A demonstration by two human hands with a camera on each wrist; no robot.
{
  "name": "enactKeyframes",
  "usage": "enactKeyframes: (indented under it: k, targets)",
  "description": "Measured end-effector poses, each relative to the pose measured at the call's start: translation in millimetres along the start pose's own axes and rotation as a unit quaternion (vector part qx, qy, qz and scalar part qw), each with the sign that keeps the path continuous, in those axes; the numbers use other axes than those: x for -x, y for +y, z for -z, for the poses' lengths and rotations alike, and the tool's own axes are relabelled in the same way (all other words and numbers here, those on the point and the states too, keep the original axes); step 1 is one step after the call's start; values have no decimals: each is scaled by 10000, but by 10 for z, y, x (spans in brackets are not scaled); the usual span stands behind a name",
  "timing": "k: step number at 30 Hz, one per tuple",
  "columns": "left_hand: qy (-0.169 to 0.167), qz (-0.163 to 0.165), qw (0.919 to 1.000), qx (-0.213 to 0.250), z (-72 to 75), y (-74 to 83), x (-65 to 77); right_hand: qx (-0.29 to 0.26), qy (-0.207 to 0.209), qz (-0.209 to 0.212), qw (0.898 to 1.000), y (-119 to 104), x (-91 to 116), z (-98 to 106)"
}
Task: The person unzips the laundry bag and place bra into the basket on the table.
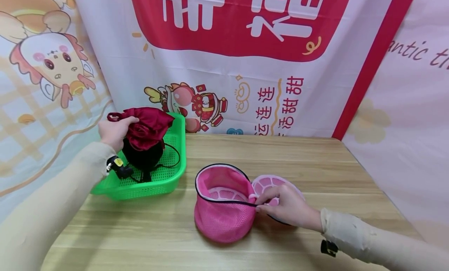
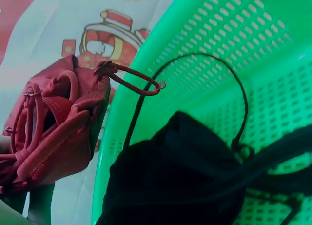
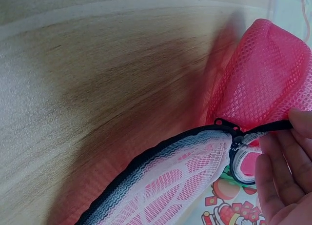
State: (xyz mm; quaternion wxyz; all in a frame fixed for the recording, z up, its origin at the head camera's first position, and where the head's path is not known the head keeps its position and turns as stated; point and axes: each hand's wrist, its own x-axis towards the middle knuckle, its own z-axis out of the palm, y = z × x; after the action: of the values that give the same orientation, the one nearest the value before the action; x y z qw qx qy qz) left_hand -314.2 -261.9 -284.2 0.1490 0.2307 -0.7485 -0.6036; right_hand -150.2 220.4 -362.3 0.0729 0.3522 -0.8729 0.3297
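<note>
My left hand [image 1: 115,131] pinches a dark red satin garment [image 1: 149,125] with thin straps, holding it up over a green basket [image 1: 140,192]. In the left wrist view the garment [image 2: 63,122] shows loops and a small strap ring. Below it a black cloth item [image 1: 145,156] with thin cords lies in the basket. On the table a pink mesh laundry bag [image 1: 224,222] stands upright, its top unzipped. The fingertips of my right hand [image 1: 289,206] pinch the bag's black zipper edge. The round mesh lid [image 3: 170,186] is folded back to the right, partly behind that hand.
A wooden table [image 1: 168,232] carries the basket at its left back and the bag near the middle. Printed cloth hangings [image 1: 217,68] stand behind the table and along both sides, close to the basket's left.
</note>
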Motion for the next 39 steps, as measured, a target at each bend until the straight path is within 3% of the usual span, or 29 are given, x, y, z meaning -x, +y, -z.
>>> enactKeyframes:
  k: [4,8,13,20,26,39]
  targets:
    - [-40,16,9989,-459,45,12,-21,-23,-24,-26,10000,-5,7,9]
    - [-102,-221,9946,-1011,59,-10,-10,-67,-57,-42,10000,-17,18,14]
    - [-306,-647,9816,-1771,43,-35,57,-114,-39,-17,9999,-22,25,6]
    - [-735,-929,9632,-2414,-20,-76,102,-227,-53,-173,9996,-26,27,-2]
    - [-854,-1119,9528,-2691,-83,-109,102,-251,18,-126,9996,-12,32,-27]
    - [-723,-1298,9468,-2854,-138,-118,92,-316,20,-172,9993,-19,30,-24]
